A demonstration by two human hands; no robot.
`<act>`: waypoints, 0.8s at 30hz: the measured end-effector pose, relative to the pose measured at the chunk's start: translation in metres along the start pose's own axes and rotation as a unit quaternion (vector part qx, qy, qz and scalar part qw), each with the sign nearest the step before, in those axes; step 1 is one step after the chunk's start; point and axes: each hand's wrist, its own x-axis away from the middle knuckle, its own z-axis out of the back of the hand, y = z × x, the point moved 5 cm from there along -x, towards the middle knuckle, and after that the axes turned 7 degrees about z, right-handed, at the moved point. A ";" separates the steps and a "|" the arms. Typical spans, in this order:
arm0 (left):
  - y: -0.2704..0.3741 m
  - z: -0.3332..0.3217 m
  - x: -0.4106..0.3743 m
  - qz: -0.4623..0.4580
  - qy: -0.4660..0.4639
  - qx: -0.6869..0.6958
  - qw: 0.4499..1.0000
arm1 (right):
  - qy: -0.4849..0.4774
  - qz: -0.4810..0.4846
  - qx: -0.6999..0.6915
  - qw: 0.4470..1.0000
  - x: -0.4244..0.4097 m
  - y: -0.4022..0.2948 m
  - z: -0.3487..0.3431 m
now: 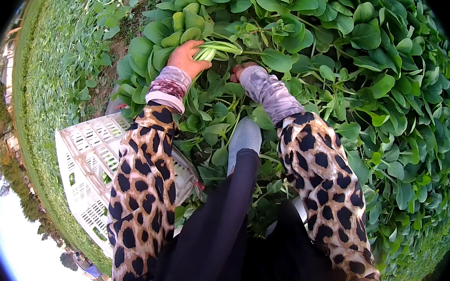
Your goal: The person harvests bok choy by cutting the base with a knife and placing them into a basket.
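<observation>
My left hand [190, 58] is closed around a bunch of leafy greens [208, 52], with the pale green stems pointing right past the thumb. Broad leaves [169, 35] fan out to the left of this hand; where the held bunch ends among them is hard to tell. My right hand [240, 71] is low among the plants, just right of the stem ends. Its fingers are curled and partly hidden by the wrist and a grey patterned sleeve [269, 92]. A small red spot shows at these fingers, too small to identify.
Dense leafy green plants [374, 81] cover the ground ahead and to the right. A white slatted plastic crate [91, 149] stands by my left forearm. My grey mesh shoe [246, 136] is planted between the plants. Bare soil [116, 56] forms a strip at the left.
</observation>
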 end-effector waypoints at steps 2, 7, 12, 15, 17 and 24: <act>0.007 0.007 0.007 0.021 -0.022 0.109 0.994 | -0.001 0.045 0.067 0.997 0.049 -0.014 -0.001; 0.011 0.003 0.004 0.039 -0.066 0.171 0.982 | 0.117 0.043 -0.255 0.959 0.065 0.011 0.014; 0.024 -0.002 0.011 0.033 -0.117 0.195 0.973 | 0.100 0.021 -0.601 0.793 0.033 -0.011 0.013; 0.018 0.001 0.018 0.025 -0.124 0.150 0.981 | 0.016 0.094 -0.665 0.741 0.028 -0.022 0.010; 0.011 0.003 0.025 0.022 -0.135 0.124 0.983 | 0.008 0.108 -0.684 0.722 0.035 -0.018 0.001; 0.005 0.007 0.027 0.014 -0.058 0.114 0.992 | 0.059 0.098 -0.579 0.807 0.036 -0.026 0.006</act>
